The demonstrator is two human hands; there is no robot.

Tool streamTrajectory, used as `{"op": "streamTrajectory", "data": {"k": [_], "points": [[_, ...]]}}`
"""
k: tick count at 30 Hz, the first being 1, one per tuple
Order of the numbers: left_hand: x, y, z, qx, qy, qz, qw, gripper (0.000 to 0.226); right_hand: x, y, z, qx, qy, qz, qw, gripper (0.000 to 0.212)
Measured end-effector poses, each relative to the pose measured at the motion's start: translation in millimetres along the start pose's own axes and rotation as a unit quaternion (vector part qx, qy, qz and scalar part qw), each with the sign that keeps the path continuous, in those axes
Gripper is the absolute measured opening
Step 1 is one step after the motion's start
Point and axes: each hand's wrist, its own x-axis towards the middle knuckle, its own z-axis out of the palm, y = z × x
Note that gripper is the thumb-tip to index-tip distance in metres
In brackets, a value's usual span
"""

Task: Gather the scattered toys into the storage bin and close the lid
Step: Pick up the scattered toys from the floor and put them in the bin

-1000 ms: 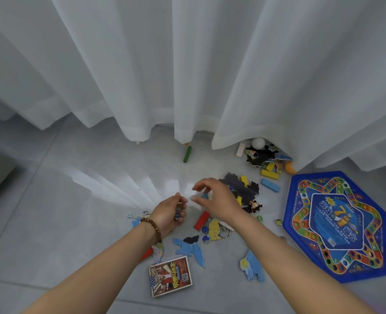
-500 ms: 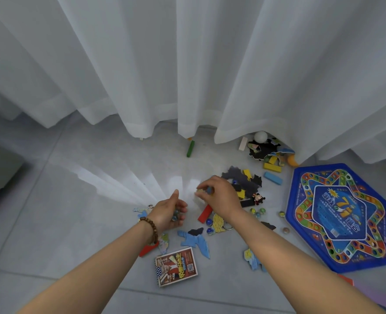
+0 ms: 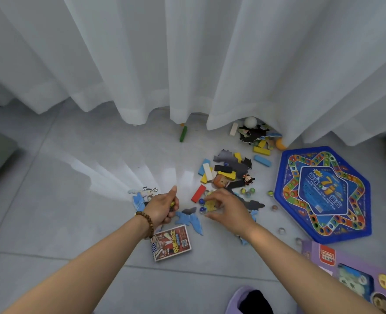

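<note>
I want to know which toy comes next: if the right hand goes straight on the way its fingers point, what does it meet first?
Probably the blue marbles just past the fingers of the right hand, beside the red block, though depth is unclear.

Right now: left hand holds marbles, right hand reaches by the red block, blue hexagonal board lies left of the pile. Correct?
No. The head view shows the blue hexagonal board lying right of the pile, not left. The rest is right: the left hand holds marbles, the right hand reaches by the red block.
</note>
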Motion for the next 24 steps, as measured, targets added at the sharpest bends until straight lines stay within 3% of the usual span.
{"op": "streamTrajectory", "data": {"k": [5, 9, 18, 24], "points": [[-4, -8, -3, 0.01, 0.003, 0.003, 1.0, 0.047, 8, -12, 15, -0.069, 0.006, -0.023, 0.997, 0.044], [-5, -15, -7, -0.009, 0.005, -0.002, 1.0, 0.045, 11, -17, 21, -0.119, 0.027, -0.044, 0.992, 0.036], [-7, -22, -23, -0.055, 0.033, -0.002, 0.998, 0.042, 20, -25, 34, -0.113, 0.045, -0.063, 0.991, 0.025], [-9, -28, -31, -0.02, 0.038, 0.013, 0.999, 0.033, 22, -23, 39, -0.107, 0.06, -0.043, 0.992, 0.019]]}}
